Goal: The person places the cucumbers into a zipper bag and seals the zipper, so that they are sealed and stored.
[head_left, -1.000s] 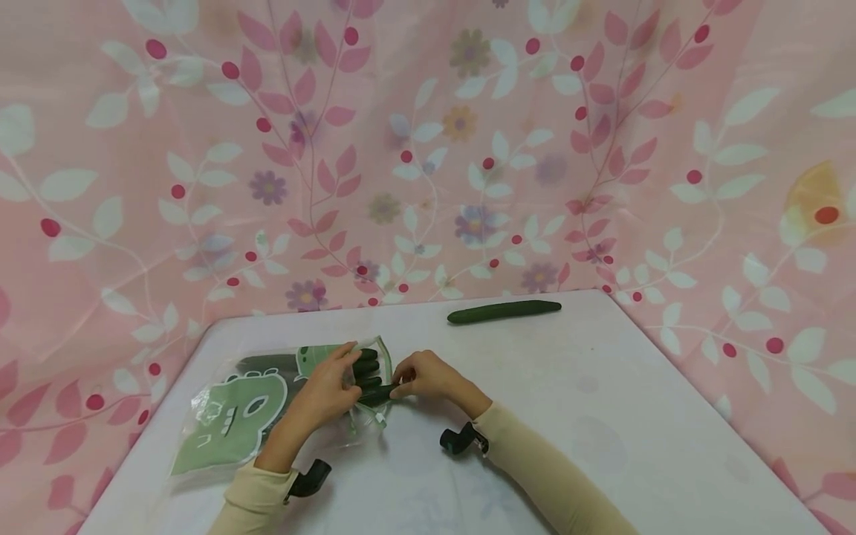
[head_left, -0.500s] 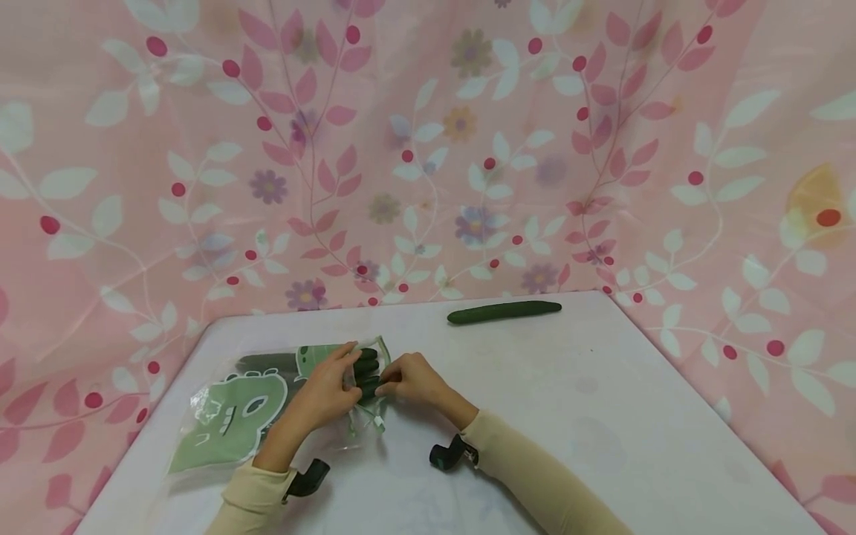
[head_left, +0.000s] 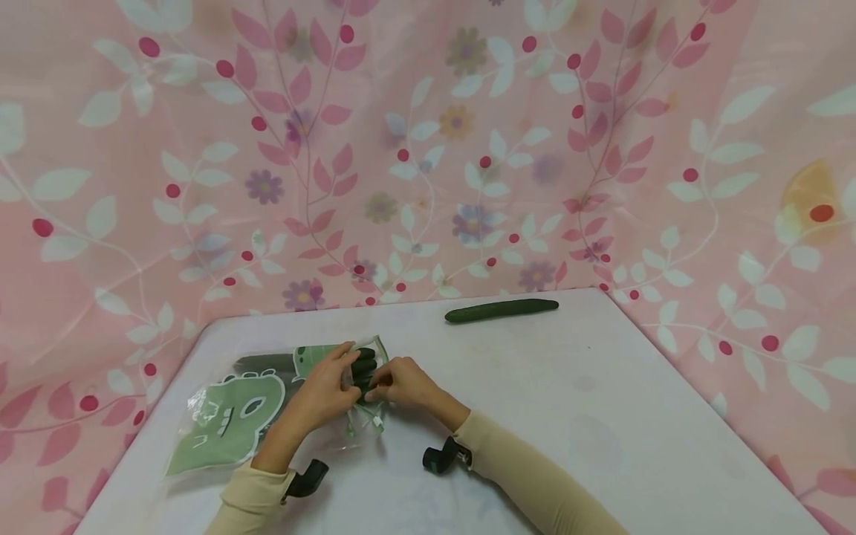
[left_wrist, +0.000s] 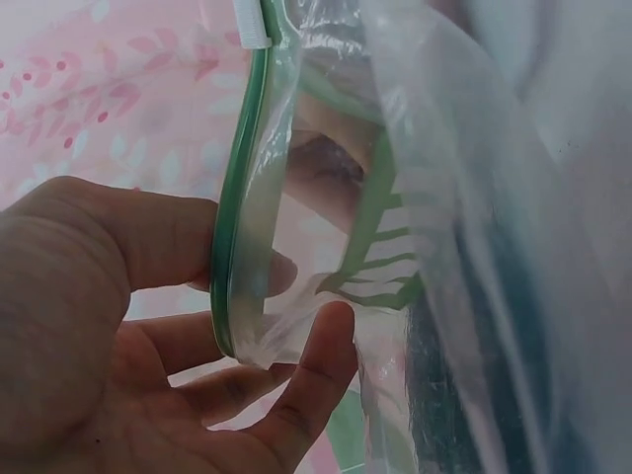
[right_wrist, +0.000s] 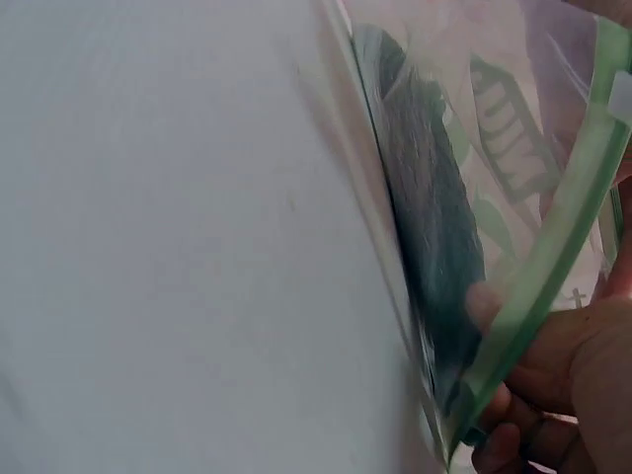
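A clear zip bag [head_left: 221,427] with a green cartoon print lies flat on the table's left side, its mouth toward the right. Several cucumbers [head_left: 364,355] fill it, their ends showing at the opening. My left hand [head_left: 328,390] grips the upper side of the mouth; in the left wrist view its thumb and fingers pinch the green zip edge [left_wrist: 229,237]. My right hand [head_left: 404,383] reaches into the mouth, curled fingers at the end of the nearest cucumber [right_wrist: 434,217]. Its fingertips are partly hidden behind plastic. Another cucumber [head_left: 501,310] lies outside, at the table's back.
The white-covered table [head_left: 568,446] ends at a pink floral curtain [head_left: 428,148] behind it. A white zip slider [head_left: 377,423] hangs at the bag's near corner. Both wrists carry a small black camera [head_left: 441,457].
My right hand has moved left with the nearest cucumber, which has slid deeper into the bag. My left hand has kept its hold on the bag's edge.
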The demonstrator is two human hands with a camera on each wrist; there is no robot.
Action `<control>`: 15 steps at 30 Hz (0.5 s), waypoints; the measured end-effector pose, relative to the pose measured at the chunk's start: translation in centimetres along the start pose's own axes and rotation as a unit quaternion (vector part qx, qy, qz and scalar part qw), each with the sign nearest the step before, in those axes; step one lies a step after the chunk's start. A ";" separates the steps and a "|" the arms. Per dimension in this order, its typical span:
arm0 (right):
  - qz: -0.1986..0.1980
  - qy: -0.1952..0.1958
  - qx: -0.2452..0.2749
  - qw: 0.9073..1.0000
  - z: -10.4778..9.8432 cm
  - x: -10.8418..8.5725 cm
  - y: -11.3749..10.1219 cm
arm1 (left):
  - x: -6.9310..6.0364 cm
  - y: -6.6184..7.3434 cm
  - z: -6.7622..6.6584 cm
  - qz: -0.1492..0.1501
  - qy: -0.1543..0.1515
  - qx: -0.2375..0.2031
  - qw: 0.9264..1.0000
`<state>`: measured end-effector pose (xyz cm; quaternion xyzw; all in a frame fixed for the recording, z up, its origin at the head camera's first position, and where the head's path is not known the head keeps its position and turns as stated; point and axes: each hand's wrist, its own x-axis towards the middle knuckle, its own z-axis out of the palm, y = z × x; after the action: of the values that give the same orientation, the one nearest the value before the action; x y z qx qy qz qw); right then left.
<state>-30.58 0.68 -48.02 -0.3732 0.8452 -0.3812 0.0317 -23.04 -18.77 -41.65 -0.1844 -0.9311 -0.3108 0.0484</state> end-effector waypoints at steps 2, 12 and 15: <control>0.005 0.004 -0.001 1.000 -0.4 0.0 0.2 | 0.0 0.1 0.0 -0.007 0.003 -0.001 1.000; 0.037 0.075 -0.002 0.996 -6.9 -1.5 2.8 | -0.1 0.2 0.1 -0.033 0.018 0.002 0.999; 0.054 0.096 -0.021 0.994 -9.7 -2.0 4.6 | -0.2 0.3 -0.1 -0.042 0.018 -0.007 0.999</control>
<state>-35.19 10.01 -44.74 -0.2895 0.8710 -0.3952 -0.0370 -22.74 -18.66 -41.47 -0.1399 -0.9348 -0.3224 0.0510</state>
